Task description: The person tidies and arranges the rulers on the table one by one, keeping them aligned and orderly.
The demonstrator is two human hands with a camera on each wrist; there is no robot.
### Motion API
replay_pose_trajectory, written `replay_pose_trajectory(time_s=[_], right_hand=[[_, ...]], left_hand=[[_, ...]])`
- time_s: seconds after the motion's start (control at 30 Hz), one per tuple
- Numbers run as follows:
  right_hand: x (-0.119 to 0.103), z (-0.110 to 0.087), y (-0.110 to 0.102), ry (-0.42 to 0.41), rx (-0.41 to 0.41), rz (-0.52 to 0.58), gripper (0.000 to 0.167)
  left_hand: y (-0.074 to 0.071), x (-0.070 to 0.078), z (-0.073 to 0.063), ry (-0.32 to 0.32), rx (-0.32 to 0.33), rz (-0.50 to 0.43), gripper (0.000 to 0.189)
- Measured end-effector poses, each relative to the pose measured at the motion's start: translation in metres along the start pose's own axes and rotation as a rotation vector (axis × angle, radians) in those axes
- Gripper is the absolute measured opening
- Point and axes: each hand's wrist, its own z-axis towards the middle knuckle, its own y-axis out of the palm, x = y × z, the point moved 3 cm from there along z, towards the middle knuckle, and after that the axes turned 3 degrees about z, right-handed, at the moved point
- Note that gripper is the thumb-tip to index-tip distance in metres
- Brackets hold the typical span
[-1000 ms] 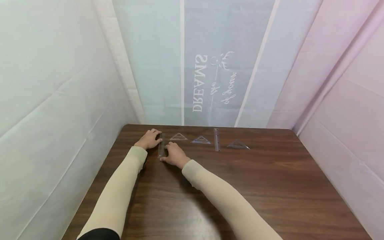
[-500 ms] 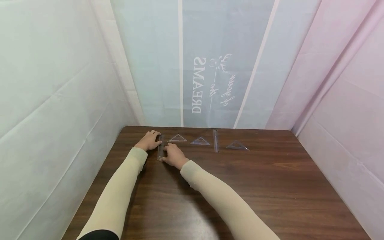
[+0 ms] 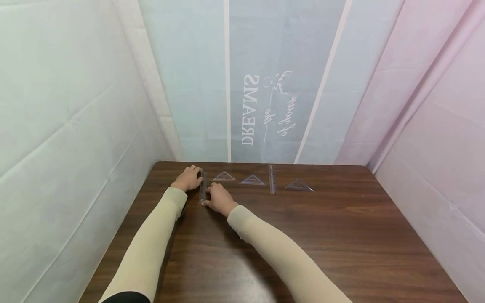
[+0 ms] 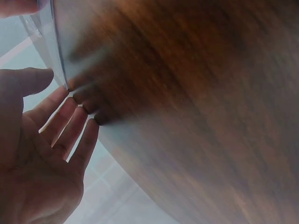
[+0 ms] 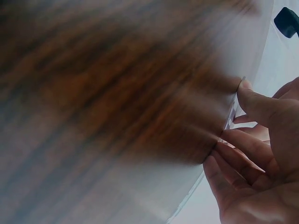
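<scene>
A clear ruler (image 3: 203, 189) lies lengthwise on the table at the far left, between my two hands. My left hand (image 3: 187, 178) is at its left side near the far end. In the left wrist view the left fingers (image 4: 77, 123) are extended, tips on the wood, with the index tip right at the ruler's corner and the thumb held apart. My right hand (image 3: 221, 198) is at the ruler's right side, its thumb by the near end. The right wrist view shows the right thumb (image 5: 257, 103) and spread fingertips touching along the ruler's edge.
To the right of the ruler lie a clear set square (image 3: 224, 176), a bluish set square (image 3: 252, 180), a second ruler (image 3: 272, 180) and another set square (image 3: 299, 185), roughly in a row. Behind the brown wooden table (image 3: 322, 235) hangs a printed curtain (image 3: 197, 84).
The view has tilted slightly, so the table sits a little lower. Both hands stay at the ruler with hardly any movement; the other rulers and set squares have not moved.
</scene>
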Motion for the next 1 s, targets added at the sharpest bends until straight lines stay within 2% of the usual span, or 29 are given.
replay_pose_trajectory(time_s=[0.47,0.6,0.83,1.0], right_hand=[[0.000,0.003,0.005,-0.032,0.026,-0.048,0.055],[0.000,0.002,0.006,-0.042,0.018,-0.051,0.056],[0.001,0.000,0.004,-0.035,0.013,-0.037,0.057],[0.004,-0.001,0.005,-0.012,0.000,-0.023,0.058]], left_hand=[[-0.008,0.004,-0.004,-0.038,0.016,-0.014,0.043],[-0.009,0.003,-0.005,-0.055,0.041,-0.041,0.040],[-0.009,0.000,-0.005,-0.061,0.120,-0.164,0.033],[-0.004,-0.006,-0.006,-0.047,0.148,-0.302,0.036]])
